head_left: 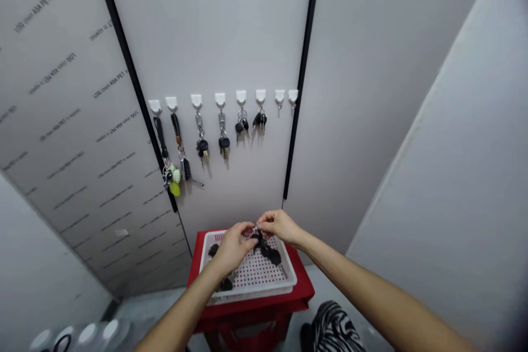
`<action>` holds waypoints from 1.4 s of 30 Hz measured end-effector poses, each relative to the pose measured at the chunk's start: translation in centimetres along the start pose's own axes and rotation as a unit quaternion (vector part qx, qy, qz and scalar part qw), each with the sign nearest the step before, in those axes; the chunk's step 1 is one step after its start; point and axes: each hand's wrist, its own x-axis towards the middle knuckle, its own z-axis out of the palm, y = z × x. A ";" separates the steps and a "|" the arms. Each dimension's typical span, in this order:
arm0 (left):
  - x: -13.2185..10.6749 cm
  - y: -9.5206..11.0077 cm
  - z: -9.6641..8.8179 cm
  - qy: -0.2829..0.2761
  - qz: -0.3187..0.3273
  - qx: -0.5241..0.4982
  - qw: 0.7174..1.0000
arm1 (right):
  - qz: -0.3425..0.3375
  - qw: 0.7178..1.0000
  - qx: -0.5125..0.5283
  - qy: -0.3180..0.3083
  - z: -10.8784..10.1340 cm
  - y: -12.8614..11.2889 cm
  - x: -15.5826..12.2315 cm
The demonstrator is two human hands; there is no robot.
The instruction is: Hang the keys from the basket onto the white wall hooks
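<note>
My left hand [234, 245] and my right hand [280, 226] meet above a white perforated tray [289, 278]. Both pinch the ring of a bunch of black-headed keys [267, 250], which dangles between them over the tray. More dark keys [213, 249] lie in the tray, partly hidden under my left hand. The tray rests on a red stool [303, 289]. On the wall above runs a row of white hooks [220, 99]. Several hooks carry key bunches [224, 142]; the two hooks at the right end [286, 95] hang bare.
A key bunch with green charms [174, 180] hangs low from the leftmost hooks. Black vertical strips [303, 66] divide the grey wall panels. A zebra-patterned slipper [334, 327] shows on the floor right of the stool. Round white objects [86, 334] sit bottom left.
</note>
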 end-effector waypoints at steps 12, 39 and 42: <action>10.7 11.4 -2.2 0.146 0.106 -0.106 0.978 | -0.197 0.949 0.084 0.233 -8.7 -14.5 3.1; 3.7 -0.4 1.8 -0.037 -0.067 0.022 0.997 | -0.138 0.896 -0.421 0.014 -5.0 -2.3 1.3; 1.0 -2.8 3.5 -0.062 -0.096 0.054 0.992 | -0.108 0.839 -0.530 -0.058 -2.3 1.9 -0.8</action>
